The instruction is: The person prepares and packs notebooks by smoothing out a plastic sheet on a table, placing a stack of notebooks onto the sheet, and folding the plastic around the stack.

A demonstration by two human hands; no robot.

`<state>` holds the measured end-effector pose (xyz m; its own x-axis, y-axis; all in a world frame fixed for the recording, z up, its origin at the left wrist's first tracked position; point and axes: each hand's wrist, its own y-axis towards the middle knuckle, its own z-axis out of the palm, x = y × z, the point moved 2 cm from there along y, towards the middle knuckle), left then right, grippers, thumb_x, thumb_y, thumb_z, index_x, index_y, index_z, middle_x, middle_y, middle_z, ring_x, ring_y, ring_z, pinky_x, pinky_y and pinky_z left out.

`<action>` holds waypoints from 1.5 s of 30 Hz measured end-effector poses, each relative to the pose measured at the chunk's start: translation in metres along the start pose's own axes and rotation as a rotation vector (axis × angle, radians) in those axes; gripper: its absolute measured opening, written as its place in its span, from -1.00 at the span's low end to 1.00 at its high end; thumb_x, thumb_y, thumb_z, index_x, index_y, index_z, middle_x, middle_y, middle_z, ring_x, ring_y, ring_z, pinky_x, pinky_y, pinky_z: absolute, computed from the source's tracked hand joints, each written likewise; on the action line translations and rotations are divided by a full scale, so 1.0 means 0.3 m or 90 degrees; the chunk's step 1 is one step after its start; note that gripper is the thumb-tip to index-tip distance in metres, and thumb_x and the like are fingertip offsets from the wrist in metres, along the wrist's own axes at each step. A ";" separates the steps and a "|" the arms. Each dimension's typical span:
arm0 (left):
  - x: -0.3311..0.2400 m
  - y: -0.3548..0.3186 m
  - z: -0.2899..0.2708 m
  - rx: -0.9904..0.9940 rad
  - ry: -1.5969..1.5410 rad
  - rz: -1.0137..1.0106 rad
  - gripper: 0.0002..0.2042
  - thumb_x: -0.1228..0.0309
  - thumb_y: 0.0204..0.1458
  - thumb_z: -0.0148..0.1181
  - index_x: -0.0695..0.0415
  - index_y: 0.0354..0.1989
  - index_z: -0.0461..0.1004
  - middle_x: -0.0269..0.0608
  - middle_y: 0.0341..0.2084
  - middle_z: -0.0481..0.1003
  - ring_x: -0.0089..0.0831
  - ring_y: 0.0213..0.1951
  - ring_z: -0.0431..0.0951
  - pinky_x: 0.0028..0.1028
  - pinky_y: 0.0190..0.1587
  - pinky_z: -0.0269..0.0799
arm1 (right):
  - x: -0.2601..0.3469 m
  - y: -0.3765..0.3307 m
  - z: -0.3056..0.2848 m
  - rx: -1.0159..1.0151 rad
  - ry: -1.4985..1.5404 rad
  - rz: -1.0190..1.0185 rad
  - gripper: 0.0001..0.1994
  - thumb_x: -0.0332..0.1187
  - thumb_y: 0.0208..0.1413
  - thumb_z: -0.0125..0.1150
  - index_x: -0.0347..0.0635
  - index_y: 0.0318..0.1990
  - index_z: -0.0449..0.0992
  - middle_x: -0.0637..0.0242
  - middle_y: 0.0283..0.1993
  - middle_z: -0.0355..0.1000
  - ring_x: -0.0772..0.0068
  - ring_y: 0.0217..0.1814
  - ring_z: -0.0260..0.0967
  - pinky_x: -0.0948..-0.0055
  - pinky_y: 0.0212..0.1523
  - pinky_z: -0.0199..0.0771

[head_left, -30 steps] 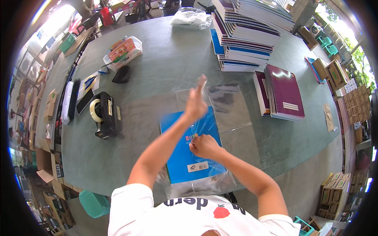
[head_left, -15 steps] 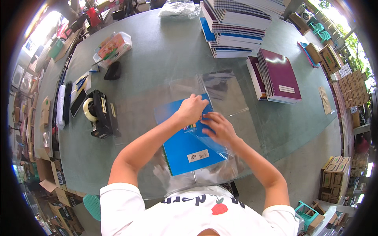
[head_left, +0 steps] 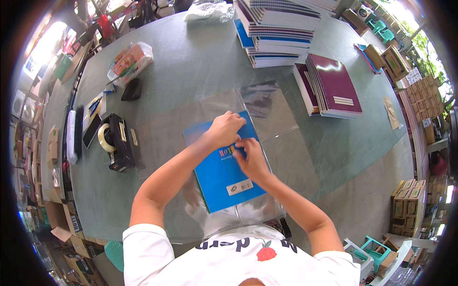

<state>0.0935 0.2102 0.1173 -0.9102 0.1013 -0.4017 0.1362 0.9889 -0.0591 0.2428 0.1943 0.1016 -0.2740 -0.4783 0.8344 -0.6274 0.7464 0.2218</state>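
A blue spiral notebook (head_left: 215, 183) lies slightly tilted on the table in front of me, its wire binding along the left side. Clear plastic sheeting (head_left: 281, 114) is spread under and around it, and a film edge runs along the notebook's right side. Across the notebook's upper part reaches my left hand (head_left: 227, 128), its fingers curled closed on the plastic near the top right edge. Just below it, my right hand (head_left: 253, 161) is bent over the right edge, thumb and fingers pinched close to the left fingertips. The fingers partly hide what they grip.
A black tape dispenser (head_left: 120, 143) stands to the left, near a plastic tub (head_left: 131, 64) of supplies. Maroon notebooks (head_left: 334, 86) lie at the right; a tall notebook stack (head_left: 279, 40) rises at the back beside crumpled plastic (head_left: 208, 10). Stacked boxes (head_left: 408, 207) stand beyond the table.
My right hand has moved left and slightly down over the notebook, closer to my left hand. The loose film glinting under it now lies flatter. The whole view has shifted slightly.
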 end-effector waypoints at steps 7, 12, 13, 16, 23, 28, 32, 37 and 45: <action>0.384 0.212 -0.006 -0.429 0.047 -0.108 -0.59 0.47 -0.34 0.28 0.11 -0.17 0.46 -0.04 -0.27 0.45 -0.15 -0.16 0.42 -0.34 -0.15 0.36 | 0.044 -0.043 0.050 0.081 -0.308 -0.153 -0.61 -0.24 0.02 0.00 -0.29 -0.03 0.26 0.14 -0.04 0.18 0.12 0.05 0.08 0.23 0.09 0.09; 0.586 0.355 0.121 -0.095 -0.278 -0.037 -0.76 0.26 -0.20 0.26 0.12 -0.41 0.44 -0.22 -0.56 0.46 -0.37 -0.41 0.44 -0.36 -0.40 0.36 | 0.038 -0.050 0.095 0.101 -0.351 -0.165 -0.51 -0.19 0.10 -0.11 -0.25 0.15 0.15 0.06 0.25 0.01 0.10 0.32 -0.12 0.18 0.27 -0.15; 0.547 0.369 0.120 0.015 -0.441 -0.153 -0.76 0.21 -0.14 0.24 0.13 -0.48 0.42 -0.29 -0.60 0.44 -0.45 -0.51 0.42 -0.41 -0.49 0.34 | 0.006 -0.061 0.082 0.134 -0.354 -0.131 -0.48 -0.15 0.12 -0.17 -0.20 0.20 0.08 0.08 0.30 -0.09 0.11 0.37 -0.25 0.17 0.30 -0.26; 0.578 0.191 -0.022 0.140 -0.367 -0.285 -0.67 0.13 0.01 0.10 0.21 -0.45 0.45 -0.29 -0.62 0.45 -0.53 -0.56 0.44 -0.49 -0.52 0.36 | -0.010 -0.083 0.068 0.111 -0.336 -0.125 -0.47 -0.15 0.13 -0.19 -0.22 0.22 0.08 0.05 0.33 -0.12 0.09 0.40 -0.29 0.17 0.33 -0.32; 0.666 -0.528 -0.136 0.192 0.058 -0.267 -0.85 0.42 -0.26 0.24 0.24 -0.57 0.46 -0.22 -0.62 0.49 -0.45 -0.58 0.45 -0.44 -0.51 0.36 | -0.010 -0.078 0.073 0.124 -0.332 -0.135 -0.47 -0.14 0.17 -0.25 -0.21 0.24 0.02 0.05 0.34 -0.16 0.08 0.41 -0.34 0.17 0.33 -0.37; 0.520 -0.714 -0.188 -0.498 -0.801 -0.390 -0.71 0.47 -0.16 0.19 0.18 -0.21 0.36 -0.34 -0.54 0.43 -0.62 -0.57 0.42 -0.61 -0.64 0.24 | -0.012 -0.066 0.084 0.129 -0.335 -0.159 -0.47 -0.15 0.15 -0.22 -0.18 0.24 0.03 0.02 0.33 -0.16 -0.01 0.39 -0.31 0.09 0.32 -0.31; 0.390 -0.844 0.034 -0.281 -0.818 -0.549 -0.76 0.46 -0.06 0.09 0.25 -0.19 0.34 -0.30 -0.49 0.40 -0.41 -0.47 0.45 -0.40 -0.48 0.39 | -0.033 -0.058 0.147 0.089 -0.382 -0.226 -0.49 -0.16 0.13 -0.20 -0.17 0.21 0.08 0.01 0.29 -0.07 -0.01 0.36 -0.20 0.06 0.29 -0.25; 0.156 -0.743 -0.045 -0.678 -0.686 -0.493 -0.61 0.29 -0.05 0.15 0.16 -0.06 0.26 -0.38 -0.39 0.35 -0.53 -0.42 0.30 -0.42 -0.31 0.26 | -0.022 -0.006 0.049 0.197 -0.424 -0.185 -0.48 -0.07 0.07 -0.10 -0.08 0.16 0.18 0.04 0.23 0.04 0.02 0.28 -0.06 0.09 0.19 -0.04; -0.072 -0.716 0.052 -0.671 -0.573 -0.560 -0.48 0.08 -0.12 0.20 0.14 -0.07 0.21 -0.21 -0.38 0.45 -0.37 -0.29 0.49 -0.43 -0.31 0.37 | 0.019 0.020 0.052 0.246 -0.427 -0.261 -0.35 0.16 -0.11 0.08 -0.03 0.10 0.31 0.13 0.12 0.14 0.13 0.13 0.05 0.18 0.09 0.07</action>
<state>0.0901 -0.0062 0.1244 -0.0005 -0.2176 -0.9760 -0.9230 0.3757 -0.0833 0.2263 0.1888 0.0997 -0.2673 -0.9366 0.2265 -0.9404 0.3048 0.1509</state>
